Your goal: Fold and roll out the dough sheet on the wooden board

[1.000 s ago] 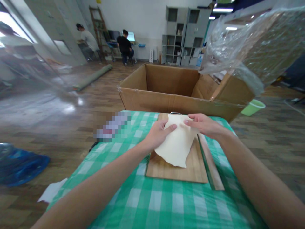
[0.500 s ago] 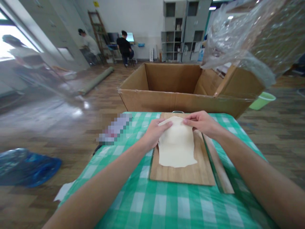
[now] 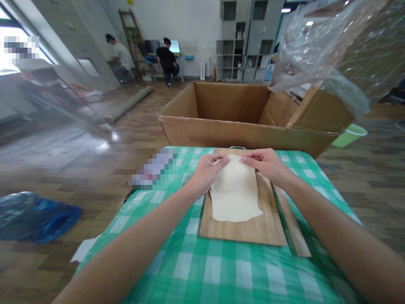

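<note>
A thin pale sheet of dough (image 3: 236,194) with uneven edges lies on a wooden cutting board (image 3: 240,235). My left hand (image 3: 207,171) pinches the sheet's far left corner between thumb and fingers. At the far right corner, my right hand (image 3: 265,164) grips it the same way. The far edge is slightly raised between my hands, while the near part rests flat on the board. To the right of the board lies a long wooden rolling pin (image 3: 292,223), its far end partly hidden by my right hand and forearm.
A green checked cloth (image 3: 215,272) covers the table. A blurred-out item (image 3: 155,169) sits at its far left. Beyond the table stands a large open cardboard box (image 3: 228,131), with plastic wrap (image 3: 303,55) over its right side. Several people sit farther back.
Both hands keep their hold on the dough sheet, with only a very slight shift at its far edge. The camera view has moved slightly.
</note>
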`<state>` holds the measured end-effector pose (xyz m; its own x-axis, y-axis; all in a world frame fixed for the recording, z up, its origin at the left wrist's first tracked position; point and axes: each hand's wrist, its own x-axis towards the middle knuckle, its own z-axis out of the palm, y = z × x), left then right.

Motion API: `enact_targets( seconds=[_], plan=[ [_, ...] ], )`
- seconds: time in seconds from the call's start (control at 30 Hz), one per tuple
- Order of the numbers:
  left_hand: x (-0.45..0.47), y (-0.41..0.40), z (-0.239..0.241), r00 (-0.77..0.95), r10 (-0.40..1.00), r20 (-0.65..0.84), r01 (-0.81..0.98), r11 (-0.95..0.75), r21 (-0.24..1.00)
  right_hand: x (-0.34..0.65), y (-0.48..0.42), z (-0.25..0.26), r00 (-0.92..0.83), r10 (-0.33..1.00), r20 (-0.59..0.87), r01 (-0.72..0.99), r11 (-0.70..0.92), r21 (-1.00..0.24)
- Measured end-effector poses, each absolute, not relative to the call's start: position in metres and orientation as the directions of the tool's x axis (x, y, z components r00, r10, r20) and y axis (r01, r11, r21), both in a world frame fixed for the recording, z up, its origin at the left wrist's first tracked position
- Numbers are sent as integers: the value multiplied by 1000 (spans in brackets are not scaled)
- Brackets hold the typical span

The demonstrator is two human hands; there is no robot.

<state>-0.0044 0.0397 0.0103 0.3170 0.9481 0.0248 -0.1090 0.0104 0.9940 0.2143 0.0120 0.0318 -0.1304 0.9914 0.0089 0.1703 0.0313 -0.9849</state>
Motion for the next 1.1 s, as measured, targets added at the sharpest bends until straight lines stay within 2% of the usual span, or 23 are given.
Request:
enact_targets(
  seconds=[0.17, 0.3, 0.47, 0.57, 0.63, 0.7, 0.77, 0.87, 1.0, 1.1],
  plan=[
    [-4, 41, 8, 251, 968, -11, -259, 79, 963, 212, 11, 25, -249, 962, -112, 50, -103, -993],
    [-5, 42, 4, 211, 977, -26, -216, 72, 974, 208, 11, 15, -197, 969, -152, 25, -150, -988],
    [-1, 37, 5, 216, 976, -25, -163, 61, 985, 201, 7, 9, -231, 946, -229, 3, -235, -972],
    [2, 32, 9, 258, 964, -58, -268, 129, 955, 195, 6, 9, -78, 992, -100, 89, -93, -992],
    [4, 29, 11, 327, 939, -107, -326, 218, 920, 194, 8, 10, 61, 997, 56, 227, 41, -973],
    [6, 27, 9, 392, 911, -127, -316, 263, 911, 196, 11, 10, 156, 972, 174, 370, 106, -923],
    [8, 25, 5, 386, 918, -90, -251, 199, 947, 197, 11, 9, 195, 956, 221, 459, 110, -881],
    [10, 23, -1, 254, 967, 39, -40, -30, 999, 197, 9, 9, 198, 946, 259, 494, 132, -860],
    [6, 25, -1, 109, 961, 253, 261, -273, 926, 193, 6, 9, 200, 937, 285, 518, 146, -843],
    [4, 29, 2, 104, 949, 299, 349, -316, 882, 192, 5, 10, 207, 935, 286, 549, 131, -826]
  ],
)
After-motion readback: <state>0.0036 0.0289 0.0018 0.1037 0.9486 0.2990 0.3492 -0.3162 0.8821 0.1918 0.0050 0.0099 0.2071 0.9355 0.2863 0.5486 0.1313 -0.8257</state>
